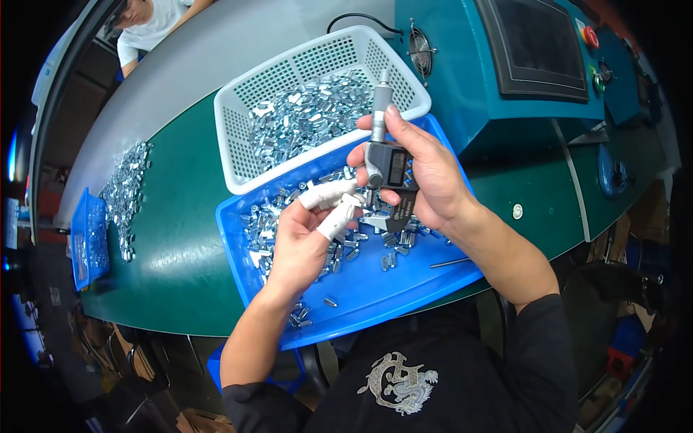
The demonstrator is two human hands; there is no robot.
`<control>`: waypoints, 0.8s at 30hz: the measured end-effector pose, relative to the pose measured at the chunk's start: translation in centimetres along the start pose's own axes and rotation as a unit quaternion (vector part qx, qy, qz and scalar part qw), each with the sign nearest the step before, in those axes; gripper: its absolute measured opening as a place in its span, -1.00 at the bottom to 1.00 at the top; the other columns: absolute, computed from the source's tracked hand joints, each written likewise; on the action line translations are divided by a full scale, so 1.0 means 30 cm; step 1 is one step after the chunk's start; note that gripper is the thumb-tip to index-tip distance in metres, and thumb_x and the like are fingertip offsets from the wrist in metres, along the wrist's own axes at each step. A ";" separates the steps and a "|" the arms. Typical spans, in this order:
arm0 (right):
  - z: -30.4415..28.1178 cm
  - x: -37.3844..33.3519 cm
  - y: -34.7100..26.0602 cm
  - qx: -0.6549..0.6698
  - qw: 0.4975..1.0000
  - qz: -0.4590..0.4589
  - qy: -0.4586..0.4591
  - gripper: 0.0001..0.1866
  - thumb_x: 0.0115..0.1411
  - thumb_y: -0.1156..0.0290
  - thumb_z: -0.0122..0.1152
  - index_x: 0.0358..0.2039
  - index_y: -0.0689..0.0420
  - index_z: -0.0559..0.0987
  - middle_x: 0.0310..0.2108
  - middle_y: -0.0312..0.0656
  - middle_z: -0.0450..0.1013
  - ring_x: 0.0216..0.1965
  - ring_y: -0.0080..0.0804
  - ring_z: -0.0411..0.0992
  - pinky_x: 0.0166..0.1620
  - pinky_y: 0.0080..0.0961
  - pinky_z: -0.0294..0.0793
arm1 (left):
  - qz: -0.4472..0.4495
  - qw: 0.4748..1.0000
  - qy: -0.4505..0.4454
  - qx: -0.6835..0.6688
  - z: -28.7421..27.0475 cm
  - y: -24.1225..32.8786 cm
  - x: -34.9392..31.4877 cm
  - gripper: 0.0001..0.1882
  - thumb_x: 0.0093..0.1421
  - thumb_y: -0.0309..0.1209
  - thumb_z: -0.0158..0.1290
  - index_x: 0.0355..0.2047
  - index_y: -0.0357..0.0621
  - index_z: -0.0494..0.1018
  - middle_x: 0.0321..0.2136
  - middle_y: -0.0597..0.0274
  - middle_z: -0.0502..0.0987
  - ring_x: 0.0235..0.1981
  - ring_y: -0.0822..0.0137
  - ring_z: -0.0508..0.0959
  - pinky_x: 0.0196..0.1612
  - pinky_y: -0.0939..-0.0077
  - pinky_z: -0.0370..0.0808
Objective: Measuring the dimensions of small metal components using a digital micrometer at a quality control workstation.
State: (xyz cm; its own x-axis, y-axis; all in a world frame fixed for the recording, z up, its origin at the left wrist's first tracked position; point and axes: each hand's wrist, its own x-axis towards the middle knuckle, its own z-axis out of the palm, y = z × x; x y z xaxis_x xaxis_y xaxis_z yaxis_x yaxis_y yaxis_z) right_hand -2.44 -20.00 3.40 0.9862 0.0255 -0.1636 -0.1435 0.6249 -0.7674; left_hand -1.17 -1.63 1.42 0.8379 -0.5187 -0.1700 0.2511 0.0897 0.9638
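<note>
A digital micrometer (395, 169) with a grey thimble and a small display is gripped in my right hand (433, 169), its thimble pointing away from me. My left hand (307, 234) has white coverings on its thumb and forefinger. Those two fingertips pinch together right at the micrometer's measuring gap; what they hold is too small and hidden to make out. Both hands are over a blue tray (361, 296) holding many small shiny metal parts (351, 255). A thin metal rod (449, 263) lies at the tray's right side.
Behind the tray, a white perforated basket (229, 144) holds more metal parts. A loose pile of parts (126, 191) and a small blue bin (81, 242) are at left on the green table (180, 267). A teal machine (469, 86) with a screen stands right. Another person (148, 32) is across the table.
</note>
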 end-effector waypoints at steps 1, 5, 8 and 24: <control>-0.001 0.001 0.000 -0.001 1.000 -0.003 0.004 -0.50 0.34 0.01 -0.22 -0.01 0.21 0.34 -0.37 -0.08 0.48 -0.45 -0.52 0.49 -0.68 -0.73 0.33 | 0.000 1.000 -0.005 0.000 -0.002 -0.002 -0.003 -0.69 0.16 -0.53 0.09 -0.07 -0.28 0.42 -0.26 0.20 0.54 -0.28 0.41 0.55 -0.21 0.55 0.51; 0.002 0.009 0.008 -0.002 1.000 0.007 0.001 -0.45 0.34 -0.04 -0.27 0.02 0.20 0.33 -0.35 -0.08 0.48 -0.43 -0.52 0.50 -0.66 -0.73 0.33 | -0.014 0.999 -0.019 -0.037 -0.022 -0.015 -0.004 -0.73 0.15 -0.53 0.10 -0.13 -0.31 0.44 -0.26 0.12 0.56 -0.26 0.32 0.59 -0.20 0.45 0.58; -0.009 -0.005 -0.002 0.016 1.000 0.007 -0.008 -0.44 0.34 -0.04 -0.29 0.05 0.19 0.31 -0.34 -0.08 0.48 -0.43 -0.52 0.50 -0.65 -0.73 0.34 | -0.023 0.999 -0.014 -0.046 -0.004 0.002 -0.010 -0.73 0.14 -0.54 0.11 -0.13 -0.31 0.45 -0.27 0.11 0.57 -0.28 0.31 0.59 -0.21 0.46 0.58; 0.001 0.007 0.004 0.010 1.000 0.004 0.000 -0.60 0.35 0.02 -0.23 -0.16 0.12 0.36 -0.38 -0.09 0.48 -0.47 -0.53 0.49 -0.69 -0.73 0.33 | -0.027 0.998 -0.045 -0.025 -0.010 0.006 -0.010 -0.73 0.16 -0.53 0.10 -0.12 -0.30 0.45 -0.28 0.10 0.57 -0.32 0.31 0.60 -0.25 0.52 0.59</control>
State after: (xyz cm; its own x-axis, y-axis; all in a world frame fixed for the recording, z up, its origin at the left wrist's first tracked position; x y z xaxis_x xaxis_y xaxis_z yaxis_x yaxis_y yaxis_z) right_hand -2.26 -19.88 3.30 0.9851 0.0307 -0.1692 -0.1493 0.6405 -0.7533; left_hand -1.22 -1.21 1.60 0.7762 -0.5979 -0.2002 0.3206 0.1008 0.9418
